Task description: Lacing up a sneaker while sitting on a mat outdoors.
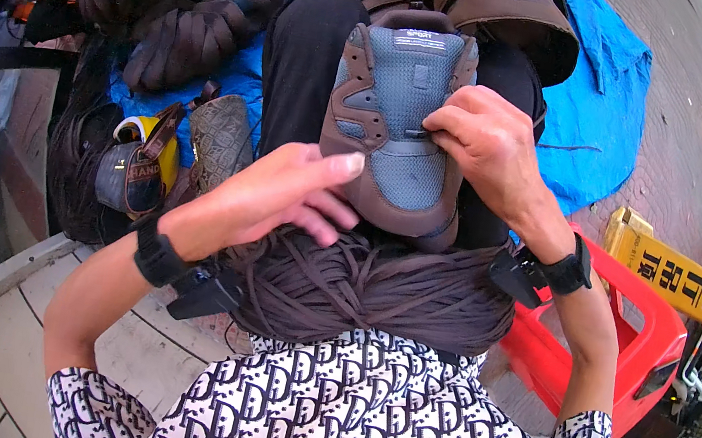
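Outdoors over a blue tarp (601,112), I see my right hand (489,145) pinching the brown shoe (395,124) steady on the lap, my left hand (270,201) loosely open above a bundle of laces (376,293).

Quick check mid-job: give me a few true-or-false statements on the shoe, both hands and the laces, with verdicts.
1. The right hand grips the brown and grey shoe. True.
2. The left hand holds scissors. False: it holds no tool, its fingers touching the shoe's toe.
3. A bundle of brown laces lies across the lap. True.
4. The shoe is fully laced. False: no lace shows on it.
5. A blue tarp lies under the shoe. True.
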The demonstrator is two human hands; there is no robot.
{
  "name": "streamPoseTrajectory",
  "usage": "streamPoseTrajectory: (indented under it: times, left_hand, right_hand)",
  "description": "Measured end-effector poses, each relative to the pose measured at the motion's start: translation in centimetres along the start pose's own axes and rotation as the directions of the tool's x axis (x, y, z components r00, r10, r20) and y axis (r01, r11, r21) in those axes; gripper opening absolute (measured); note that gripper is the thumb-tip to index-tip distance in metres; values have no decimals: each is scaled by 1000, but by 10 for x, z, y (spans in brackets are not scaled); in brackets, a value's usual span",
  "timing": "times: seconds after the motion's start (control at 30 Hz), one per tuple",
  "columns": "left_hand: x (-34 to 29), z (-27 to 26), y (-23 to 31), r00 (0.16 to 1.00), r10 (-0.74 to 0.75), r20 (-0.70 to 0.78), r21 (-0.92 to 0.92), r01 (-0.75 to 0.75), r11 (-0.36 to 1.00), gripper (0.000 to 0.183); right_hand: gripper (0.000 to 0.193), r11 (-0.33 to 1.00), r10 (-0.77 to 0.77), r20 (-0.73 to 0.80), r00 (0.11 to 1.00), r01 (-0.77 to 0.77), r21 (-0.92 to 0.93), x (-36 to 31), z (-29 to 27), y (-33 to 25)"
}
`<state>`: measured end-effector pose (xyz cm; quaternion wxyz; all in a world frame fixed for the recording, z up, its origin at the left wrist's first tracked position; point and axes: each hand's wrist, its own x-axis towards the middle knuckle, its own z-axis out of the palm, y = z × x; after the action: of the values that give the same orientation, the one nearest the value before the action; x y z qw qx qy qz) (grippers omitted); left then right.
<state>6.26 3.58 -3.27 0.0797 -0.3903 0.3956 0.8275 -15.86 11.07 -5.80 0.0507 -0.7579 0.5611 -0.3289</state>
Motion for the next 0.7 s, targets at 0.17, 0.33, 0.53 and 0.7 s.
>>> streamPoseTrajectory:
  times: [0.17, 0.33, 0.53, 0.7]
  left_hand:
    - [21, 7, -8, 980, 156, -124, -230, -181, 956, 39]
    - [30, 25, -17, 909, 399, -120, -541, -396, 742, 37]
    - [35, 36, -17, 940, 325, -107, -609, -320, 725, 34]
    - [37, 38, -16, 931, 353, -93, -614, -333, 716, 34]
  right_hand:
    - [3, 990, -83, 42, 996, 87, -114, 0, 1, -3]
    - [5, 999, -4, 43, 999, 5, -35, 0, 0, -1]
    - [8, 939, 234, 42, 971, -237, 250, -1, -1, -4]
    - [7, 724, 499, 174, 849, -519, 455, 0, -8, -9]
